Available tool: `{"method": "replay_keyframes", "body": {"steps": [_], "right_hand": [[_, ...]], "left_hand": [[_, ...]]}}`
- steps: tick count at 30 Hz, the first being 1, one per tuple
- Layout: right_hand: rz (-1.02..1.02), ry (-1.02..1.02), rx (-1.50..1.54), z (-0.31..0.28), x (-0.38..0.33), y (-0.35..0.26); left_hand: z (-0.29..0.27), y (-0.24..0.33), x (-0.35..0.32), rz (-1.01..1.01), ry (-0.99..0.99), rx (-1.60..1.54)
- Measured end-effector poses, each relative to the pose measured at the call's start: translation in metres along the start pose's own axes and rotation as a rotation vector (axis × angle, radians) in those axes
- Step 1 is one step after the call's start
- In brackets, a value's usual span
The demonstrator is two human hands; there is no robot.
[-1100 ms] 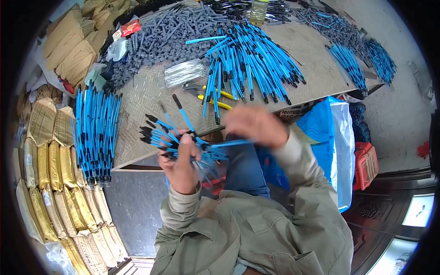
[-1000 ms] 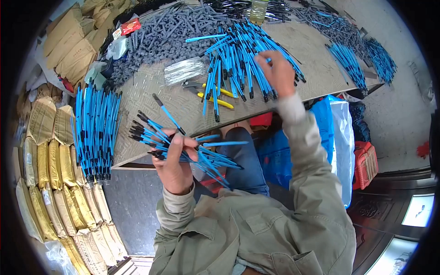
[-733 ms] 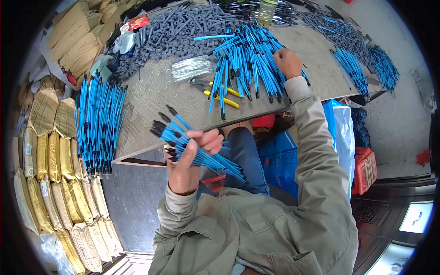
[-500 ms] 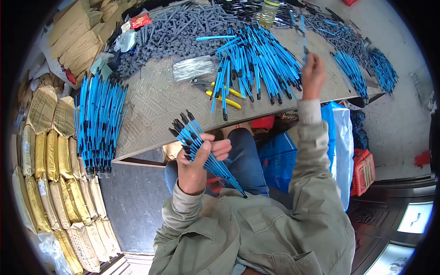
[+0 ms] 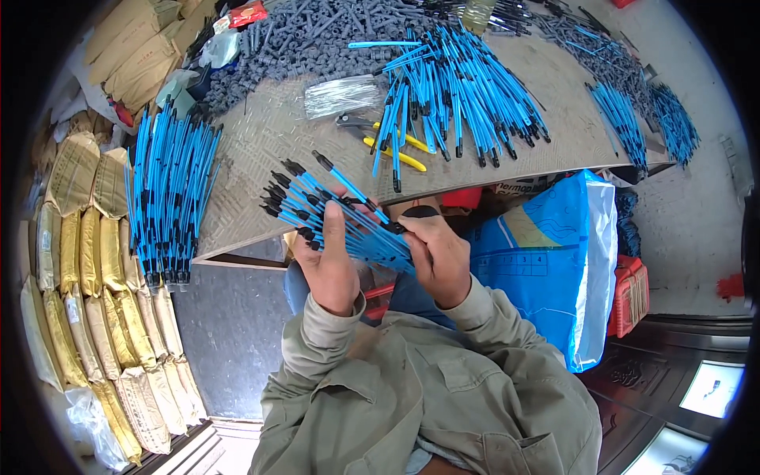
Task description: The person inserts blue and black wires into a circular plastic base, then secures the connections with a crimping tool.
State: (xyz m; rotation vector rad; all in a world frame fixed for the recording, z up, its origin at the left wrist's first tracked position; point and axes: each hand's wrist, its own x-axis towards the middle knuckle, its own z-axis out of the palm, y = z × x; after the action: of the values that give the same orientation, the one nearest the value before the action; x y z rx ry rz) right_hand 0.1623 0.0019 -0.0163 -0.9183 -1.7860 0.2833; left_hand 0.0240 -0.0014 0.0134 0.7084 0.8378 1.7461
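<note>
A fanned bundle of slim blue sticks with black ends (image 5: pixel 305 207) lies across my left hand (image 5: pixel 331 265), its thumb pressed on top. Opposite it, my right hand (image 5: pixel 435 257) pinches the lower end of one blue stick (image 5: pixel 350 184), which lies along the bundle's upper right side. Both hands are in front of the table edge, above my lap. Beyond them a large pile of the same blue sticks (image 5: pixel 463 95) rests on the table. Yellow-handled pliers (image 5: pixel 396 150) lie at the left of that pile, beside a stack of thin clear strips (image 5: pixel 342 96).
Another blue bundle (image 5: pixel 170 190) overhangs the table's left end. Grey plastic parts (image 5: pixel 317 39) are heaped at the back, near a bottle (image 5: pixel 478 14). More blue sticks (image 5: pixel 621 119) lie at the right end. A blue-and-white bag (image 5: pixel 546 261) and a red basket (image 5: pixel 629 297) stand below.
My right hand has come down from the right of the pile to the bundle, bringing a blue stick. The bundle in my left hand has spread into a wider fan.
</note>
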Motion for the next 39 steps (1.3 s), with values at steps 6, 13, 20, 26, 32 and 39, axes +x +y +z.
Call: {"method": "replay_keyframes", "body": {"steps": [6,13,20,26,32,39], "right_hand": [[0.126,-0.259,0.197,-0.006,0.017,0.017],[0.080,0.056,-0.687,-0.037,0.137,0.183],[0.231,-0.125,-0.961,-0.019,0.168,0.198],[0.319,-0.239,-0.371,-0.039,0.171,0.225],[0.304,-0.219,0.426,-0.049,0.145,0.099],[0.242,-0.247,0.287,0.006,0.042,-0.004]], "left_hand": [[-0.023,-0.001,0.005,0.153,0.033,0.188],[0.006,0.034,-0.010,-0.087,0.062,-0.030],[-0.037,0.038,-0.016,-0.120,-0.236,-0.180],[-0.021,0.043,-0.020,-0.260,-0.192,-0.165],[-0.028,0.036,-0.012,-0.256,-0.140,-0.101],[-0.018,0.017,0.000,0.053,0.074,-0.062]]}}
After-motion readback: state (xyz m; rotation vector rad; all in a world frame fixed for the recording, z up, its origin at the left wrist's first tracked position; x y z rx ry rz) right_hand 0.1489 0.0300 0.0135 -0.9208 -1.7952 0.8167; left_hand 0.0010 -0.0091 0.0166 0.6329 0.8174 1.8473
